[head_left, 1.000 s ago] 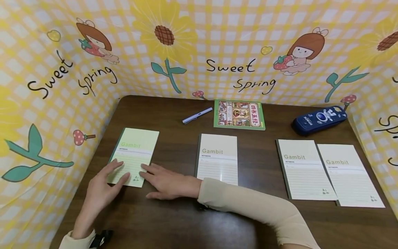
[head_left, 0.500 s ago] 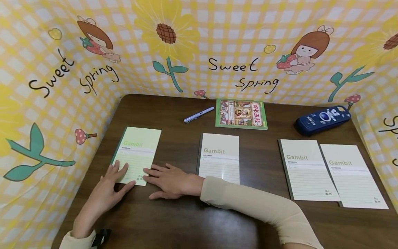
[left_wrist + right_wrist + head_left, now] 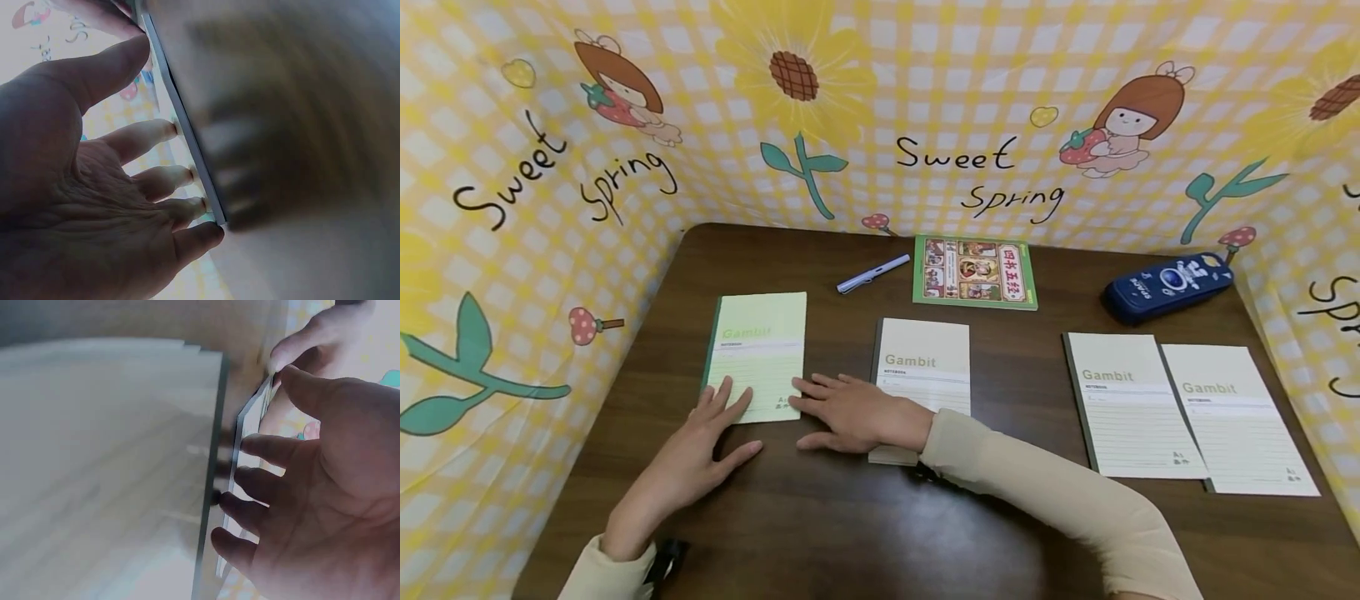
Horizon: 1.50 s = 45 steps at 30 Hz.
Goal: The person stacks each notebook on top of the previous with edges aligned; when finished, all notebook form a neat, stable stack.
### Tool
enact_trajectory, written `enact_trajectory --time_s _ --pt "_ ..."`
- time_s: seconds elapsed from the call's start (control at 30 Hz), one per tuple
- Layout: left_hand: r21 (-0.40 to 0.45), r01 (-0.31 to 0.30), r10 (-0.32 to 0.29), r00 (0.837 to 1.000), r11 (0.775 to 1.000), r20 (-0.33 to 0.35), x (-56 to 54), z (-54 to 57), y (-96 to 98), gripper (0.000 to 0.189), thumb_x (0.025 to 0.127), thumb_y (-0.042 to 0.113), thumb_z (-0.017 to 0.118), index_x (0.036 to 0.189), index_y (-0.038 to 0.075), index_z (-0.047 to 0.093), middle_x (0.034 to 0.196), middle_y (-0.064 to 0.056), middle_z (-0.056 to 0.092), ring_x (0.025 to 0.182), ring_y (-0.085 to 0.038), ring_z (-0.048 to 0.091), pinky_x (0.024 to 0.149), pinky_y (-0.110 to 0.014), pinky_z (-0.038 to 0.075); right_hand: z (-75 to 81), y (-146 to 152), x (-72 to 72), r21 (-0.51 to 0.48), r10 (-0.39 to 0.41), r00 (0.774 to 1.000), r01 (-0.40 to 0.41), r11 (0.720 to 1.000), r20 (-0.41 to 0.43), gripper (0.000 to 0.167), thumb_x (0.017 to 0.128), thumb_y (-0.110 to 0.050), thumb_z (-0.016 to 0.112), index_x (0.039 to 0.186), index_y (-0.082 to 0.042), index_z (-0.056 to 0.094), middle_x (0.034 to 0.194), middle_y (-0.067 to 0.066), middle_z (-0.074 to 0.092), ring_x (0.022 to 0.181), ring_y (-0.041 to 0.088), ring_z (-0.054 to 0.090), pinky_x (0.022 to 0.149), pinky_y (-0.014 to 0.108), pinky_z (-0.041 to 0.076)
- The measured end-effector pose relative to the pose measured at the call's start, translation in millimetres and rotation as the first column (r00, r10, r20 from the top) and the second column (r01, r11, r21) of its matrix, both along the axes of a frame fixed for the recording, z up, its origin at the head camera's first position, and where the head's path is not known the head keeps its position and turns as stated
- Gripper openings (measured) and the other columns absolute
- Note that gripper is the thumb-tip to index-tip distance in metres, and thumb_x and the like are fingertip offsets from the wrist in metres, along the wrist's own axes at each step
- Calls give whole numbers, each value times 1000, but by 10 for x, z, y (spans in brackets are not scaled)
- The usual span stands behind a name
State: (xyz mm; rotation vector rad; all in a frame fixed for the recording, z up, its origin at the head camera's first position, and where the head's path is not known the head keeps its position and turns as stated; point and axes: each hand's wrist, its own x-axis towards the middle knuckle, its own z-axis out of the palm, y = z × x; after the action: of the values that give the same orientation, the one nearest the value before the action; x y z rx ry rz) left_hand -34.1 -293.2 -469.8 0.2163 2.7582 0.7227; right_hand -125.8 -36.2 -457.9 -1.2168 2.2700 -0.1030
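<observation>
A pale green Gambit notebook (image 3: 762,321) lies at the left of the table, nearly upright to my view. My left hand (image 3: 696,460) rests its fingertips on the lower left part of the notebook, thumb spread below its bottom edge. Against the lower right edge lie the straight fingers of my right hand (image 3: 859,413). In the left wrist view, fingertips touch the notebook (image 3: 187,125) along its thin side; the right wrist view shows the other hand's fingers along the opposite side. A cream Gambit notebook (image 3: 922,346) lies partly hidden beneath my right hand and wrist.
Two more cream notebooks, one (image 3: 1120,417) beside the other (image 3: 1243,421), lie at the right. Along the back are a lilac pen (image 3: 874,274), a green-bordered picture book (image 3: 976,273) and a dark blue pencil case (image 3: 1168,288). A patterned cloth (image 3: 850,183) walls the table (image 3: 820,533).
The pale green notebook has slid right, closer to the middle cream notebook, and turned straighter. Both hands have moved right with it. The other items stay put.
</observation>
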Motion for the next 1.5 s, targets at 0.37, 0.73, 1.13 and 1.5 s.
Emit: enact_trajectory --time_s 0.37,0.73,1.13,1.5 --pt "-2 26 -26 1000 1000 -4 -62 25 174 80 101 54 62 163 10 36 173 -27 13 157 -57 12 113 -80 28 -7 142 -58 -48 -58 998 57 997 -20 73 108 -62 38 168 -24 21 178 -4 9 165 21 12 135 39 16" --pt "177 -112 139 979 978 -151 -185 102 -4 62 103 37 67 153 3 50 162 -37 35 145 -59 39 106 -74 43 -84 172 -139 -360 -227 947 298 884 227 82 107 -55 49 169 -14 15 176 9 16 162 23 25 131 40 30" --pt "290 -329 344 939 899 -2 -231 150 -18 76 107 46 55 162 0 30 155 -34 47 144 -49 48 106 -61 50 -55 64 -96 -278 -371 535 781 559 759 79 108 -45 53 168 -10 15 173 7 28 154 26 42 121 44 44" --pt "496 -542 453 840 678 299 -229 195 -95 79 107 50 51 166 6 23 157 -27 43 118 -1 59 89 -13 56 -40 -94 -83 -40 -287 84 987 155 954 73 100 -16 63 161 4 29 158 23 47 142 36 53 107 42 56"
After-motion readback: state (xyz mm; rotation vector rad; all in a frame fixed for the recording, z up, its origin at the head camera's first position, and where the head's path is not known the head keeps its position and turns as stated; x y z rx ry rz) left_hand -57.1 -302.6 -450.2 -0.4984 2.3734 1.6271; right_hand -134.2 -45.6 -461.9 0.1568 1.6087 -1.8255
